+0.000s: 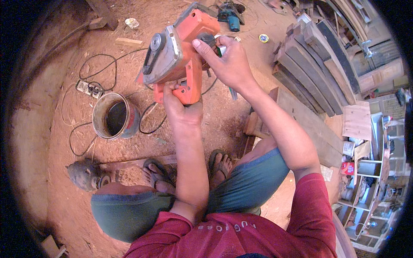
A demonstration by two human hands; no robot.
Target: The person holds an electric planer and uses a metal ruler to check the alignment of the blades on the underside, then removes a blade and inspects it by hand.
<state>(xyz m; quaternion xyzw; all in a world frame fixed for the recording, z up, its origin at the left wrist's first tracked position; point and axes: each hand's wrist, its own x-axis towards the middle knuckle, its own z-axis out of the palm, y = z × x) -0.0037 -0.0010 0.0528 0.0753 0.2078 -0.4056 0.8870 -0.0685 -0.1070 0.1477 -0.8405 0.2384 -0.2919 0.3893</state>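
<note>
An orange electric hand planer [194, 79] is held up in front of me, tilted, its grey metal side turned to the left. On that side show a round pulley [158, 42] and a dark belt [150, 60]. My left hand [184, 107] is wrapped around the planer's rear handle from below. My right hand [230, 62] closes on the black knob [208, 41] at its other end, the thumb lying along the near side. Something small and green shows by the right fingers, too little of it to name.
A bucket [111, 116] with dark insides stands left, beside a power strip [89, 89] and looping black cords. A teal power saw [233, 22] lies at the far side. Thick timber beams [307, 73] are stacked right, near a cluttered shelf [363, 193]. A motor-like machine [81, 174] sits by my knee.
</note>
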